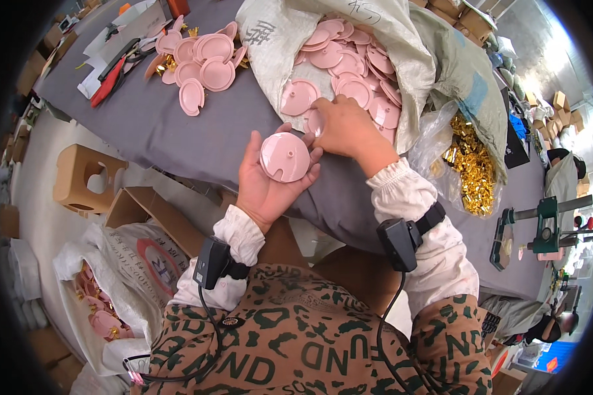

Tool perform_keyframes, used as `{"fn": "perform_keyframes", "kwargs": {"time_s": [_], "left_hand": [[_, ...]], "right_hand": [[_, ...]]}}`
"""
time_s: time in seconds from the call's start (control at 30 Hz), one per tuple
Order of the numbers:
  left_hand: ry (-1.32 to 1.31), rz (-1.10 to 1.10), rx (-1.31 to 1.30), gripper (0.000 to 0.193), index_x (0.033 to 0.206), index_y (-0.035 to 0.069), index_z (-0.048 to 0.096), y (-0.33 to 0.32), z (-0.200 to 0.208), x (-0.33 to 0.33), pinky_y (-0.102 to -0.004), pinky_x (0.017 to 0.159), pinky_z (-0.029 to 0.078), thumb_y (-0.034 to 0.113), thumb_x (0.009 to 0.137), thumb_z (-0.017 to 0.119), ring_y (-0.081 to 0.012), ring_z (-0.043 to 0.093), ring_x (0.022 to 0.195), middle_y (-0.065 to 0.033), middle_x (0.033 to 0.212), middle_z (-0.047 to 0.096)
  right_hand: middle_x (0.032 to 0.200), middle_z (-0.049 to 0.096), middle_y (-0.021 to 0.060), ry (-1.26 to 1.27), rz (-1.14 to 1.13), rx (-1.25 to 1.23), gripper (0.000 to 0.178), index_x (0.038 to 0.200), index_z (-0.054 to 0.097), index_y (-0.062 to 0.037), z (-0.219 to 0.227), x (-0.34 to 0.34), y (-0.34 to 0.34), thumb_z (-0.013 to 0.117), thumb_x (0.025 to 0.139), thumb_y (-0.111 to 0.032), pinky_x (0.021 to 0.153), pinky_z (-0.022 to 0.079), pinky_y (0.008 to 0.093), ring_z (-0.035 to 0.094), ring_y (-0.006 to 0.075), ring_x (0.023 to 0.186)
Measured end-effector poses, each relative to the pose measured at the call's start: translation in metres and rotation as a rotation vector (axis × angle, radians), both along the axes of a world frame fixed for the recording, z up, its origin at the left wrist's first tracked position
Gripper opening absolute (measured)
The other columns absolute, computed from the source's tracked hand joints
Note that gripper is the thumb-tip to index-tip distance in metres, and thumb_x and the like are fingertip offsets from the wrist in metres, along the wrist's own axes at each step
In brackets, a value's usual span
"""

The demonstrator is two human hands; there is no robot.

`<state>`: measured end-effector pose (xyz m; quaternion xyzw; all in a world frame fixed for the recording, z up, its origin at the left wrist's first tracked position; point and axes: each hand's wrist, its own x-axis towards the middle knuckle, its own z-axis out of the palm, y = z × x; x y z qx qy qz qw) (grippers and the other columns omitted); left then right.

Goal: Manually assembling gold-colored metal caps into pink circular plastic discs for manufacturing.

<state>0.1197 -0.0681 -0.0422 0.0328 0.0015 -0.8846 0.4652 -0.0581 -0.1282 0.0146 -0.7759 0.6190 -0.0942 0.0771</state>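
Observation:
A round pink plastic disc, with a small central stub and a notch in its rim, lies in the upturned palm of my left hand. The fingers of that hand curl around the disc's edge. My right hand is at the mouth of a white woven sack, thumb and forefinger closed on another pink disc. Part of this second disc is hidden by the fingers. Many similar pink discs fill the sack's mouth, overlapping one another.
On the grey-covered table are assembled pink pieces with gold bits, and red-handled pliers. A clear bag of gold tinsel lies at right, near a green hand press. A carton and sack stand lower left.

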Motion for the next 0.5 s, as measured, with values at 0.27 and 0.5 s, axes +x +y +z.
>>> {"fn": "perform_keyframes", "kwargs": {"time_s": [0.27, 0.5], "left_hand": [[0.121, -0.050, 0.015, 0.054, 0.135, 0.012, 0.047, 0.010, 0.010, -0.007, -0.0532, 0.104, 0.038, 0.050, 0.096, 0.045, -0.0417, 0.040, 0.129, -0.0221, 0.142, 0.042], [-0.385, -0.073, -0.238, 0.048, 0.136, 0.011, 0.040, 0.012, 0.023, -0.038, -0.0514, 0.100, 0.045, 0.036, 0.096, 0.053, -0.0379, 0.051, 0.122, -0.0197, 0.134, 0.049]], "right_hand": [[0.115, 0.061, 0.0158, -0.802, -0.094, -0.106, 0.065, 0.125, 0.056, -0.0039, 0.004, -0.046, 0.071, 0.077, 0.066, -0.023, 0.088, 0.050, 0.0345, 0.061, 0.0256, 0.099], [0.114, 0.059, 0.0117, -0.726, -0.189, -0.350, 0.064, 0.125, 0.056, -0.0056, -0.039, -0.077, 0.105, 0.078, 0.066, -0.015, 0.083, 0.051, 0.0322, 0.059, 0.0234, 0.098]]}}
